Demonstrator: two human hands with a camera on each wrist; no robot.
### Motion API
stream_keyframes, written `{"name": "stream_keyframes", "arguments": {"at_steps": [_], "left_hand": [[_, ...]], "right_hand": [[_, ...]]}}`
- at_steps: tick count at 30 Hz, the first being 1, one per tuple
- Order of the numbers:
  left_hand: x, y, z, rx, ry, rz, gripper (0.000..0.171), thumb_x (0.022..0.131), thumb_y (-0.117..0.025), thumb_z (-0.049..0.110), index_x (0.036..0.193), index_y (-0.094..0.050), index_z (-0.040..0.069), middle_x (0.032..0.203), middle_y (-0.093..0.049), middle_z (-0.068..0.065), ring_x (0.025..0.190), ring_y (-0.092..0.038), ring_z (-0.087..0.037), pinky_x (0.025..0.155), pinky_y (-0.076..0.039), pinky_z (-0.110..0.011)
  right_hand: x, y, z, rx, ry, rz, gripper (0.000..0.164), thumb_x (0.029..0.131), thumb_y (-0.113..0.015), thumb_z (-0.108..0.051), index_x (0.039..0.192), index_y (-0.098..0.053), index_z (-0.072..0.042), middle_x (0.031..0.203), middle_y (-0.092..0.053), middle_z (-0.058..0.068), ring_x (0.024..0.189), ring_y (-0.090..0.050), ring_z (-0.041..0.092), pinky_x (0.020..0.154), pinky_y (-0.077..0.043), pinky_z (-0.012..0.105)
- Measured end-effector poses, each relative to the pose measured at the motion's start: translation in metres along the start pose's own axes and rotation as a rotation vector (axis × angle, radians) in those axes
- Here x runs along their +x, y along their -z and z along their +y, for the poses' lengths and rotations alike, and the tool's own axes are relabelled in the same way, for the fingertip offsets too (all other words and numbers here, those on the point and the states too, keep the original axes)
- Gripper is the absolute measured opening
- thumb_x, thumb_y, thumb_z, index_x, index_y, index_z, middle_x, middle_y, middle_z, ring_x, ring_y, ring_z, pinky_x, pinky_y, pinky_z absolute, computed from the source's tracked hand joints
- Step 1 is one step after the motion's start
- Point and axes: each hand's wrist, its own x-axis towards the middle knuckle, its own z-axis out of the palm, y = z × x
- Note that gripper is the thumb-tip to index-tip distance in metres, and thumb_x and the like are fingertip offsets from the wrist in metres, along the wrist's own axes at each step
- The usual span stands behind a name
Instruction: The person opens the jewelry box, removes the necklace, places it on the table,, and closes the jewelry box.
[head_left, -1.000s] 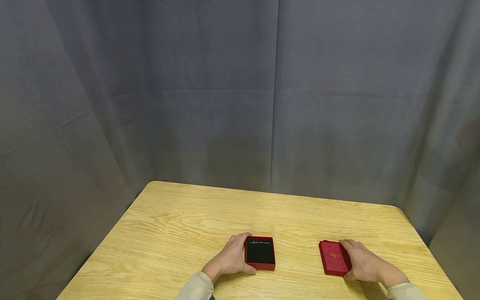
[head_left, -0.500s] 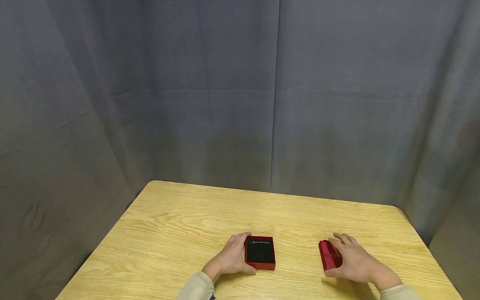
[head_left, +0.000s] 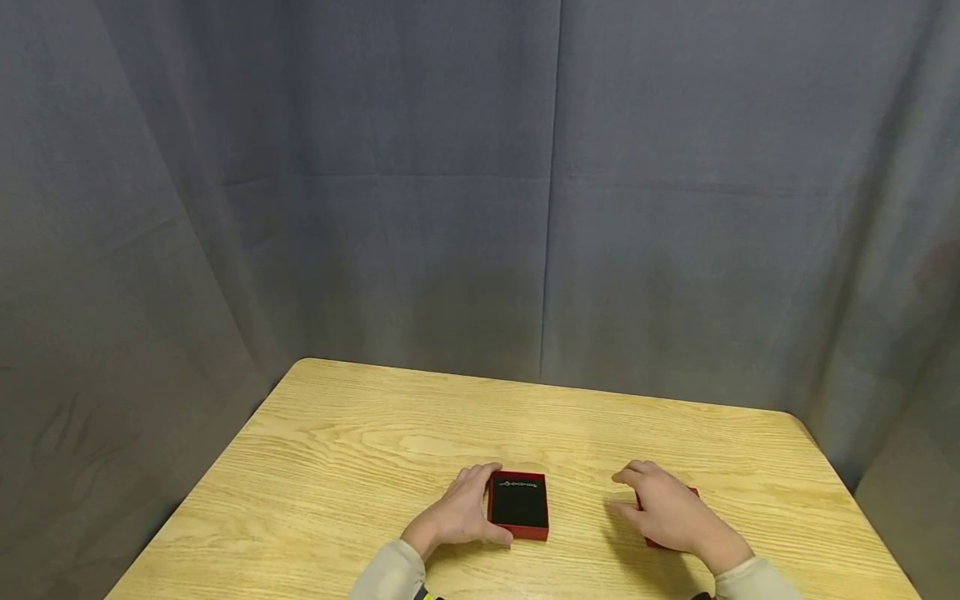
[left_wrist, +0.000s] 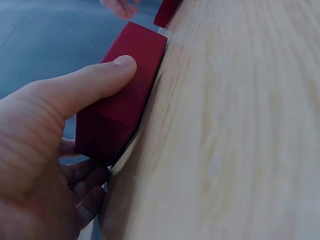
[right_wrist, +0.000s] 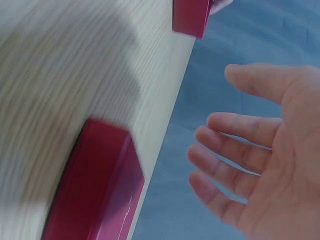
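Observation:
My left hand (head_left: 459, 515) grips a red jewelry box (head_left: 528, 533) by its left side, thumb on the near wall and fingers at the far corner. Inside the lidless box lies a black pad (head_left: 521, 506) with a thin silvery bracelet (head_left: 517, 484) across its upper part. My right hand (head_left: 673, 510) is in the air over the red box lid (right_wrist: 90, 185), fingers spread and holding nothing. The hand hides most of that lid in the head view. In the right wrist view, a gap separates the fingertips (right_wrist: 202, 155) from the lid.
Both red pieces lie on a wooden table (head_left: 360, 467) with rounded far corners. Grey-blue curtains (head_left: 420, 250) hang behind the table and along its sides. Bare wood (head_left: 577, 500) lies between the box and the lid.
My right hand has let go of the lid, lifted and moved left across it. The lid stays where it was. My left hand keeps its hold on the box.

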Motion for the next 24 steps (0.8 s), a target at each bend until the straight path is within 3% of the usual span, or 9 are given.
{"name": "stream_keyframes", "arguments": {"at_steps": [7, 13, 24], "left_hand": [[0.001, 0.001, -0.001, -0.005, -0.004, 0.020, 0.101, 0.066, -0.083, 0.047, 0.144, -0.032, 0.008, 0.140, -0.039, -0.008, 0.130, -0.032, -0.029, 0.102, -0.030, -0.052], [0.001, 0.000, -0.001, 0.000, 0.001, 0.029, 0.100, 0.066, -0.083, 0.046, 0.143, -0.033, 0.007, 0.140, -0.040, -0.008, 0.130, -0.032, -0.029, 0.103, -0.029, -0.052], [0.002, -0.001, 0.001, -0.015, -0.016, 0.043, 0.097, 0.065, -0.084, 0.045, 0.140, -0.036, 0.007, 0.129, -0.046, -0.002, 0.118, -0.039, -0.023, 0.100, -0.032, -0.049]], "right_hand": [[0.019, -0.008, -0.022, 0.005, 0.062, -0.050, 0.032, 0.090, -0.065, -0.021, 0.111, -0.064, 0.003, 0.108, -0.061, 0.008, 0.104, -0.056, 0.029, 0.085, -0.048, 0.043], [0.034, -0.019, -0.038, -0.030, 0.144, -0.022, 0.027, 0.089, -0.066, -0.018, 0.108, -0.066, 0.001, 0.104, -0.063, 0.007, 0.100, -0.058, 0.026, 0.084, -0.049, 0.041], [0.048, -0.037, -0.054, -0.019, 0.171, -0.003, 0.026, 0.089, -0.066, -0.018, 0.109, -0.066, -0.002, 0.105, -0.063, 0.005, 0.100, -0.057, 0.022, 0.085, -0.049, 0.039]]}}
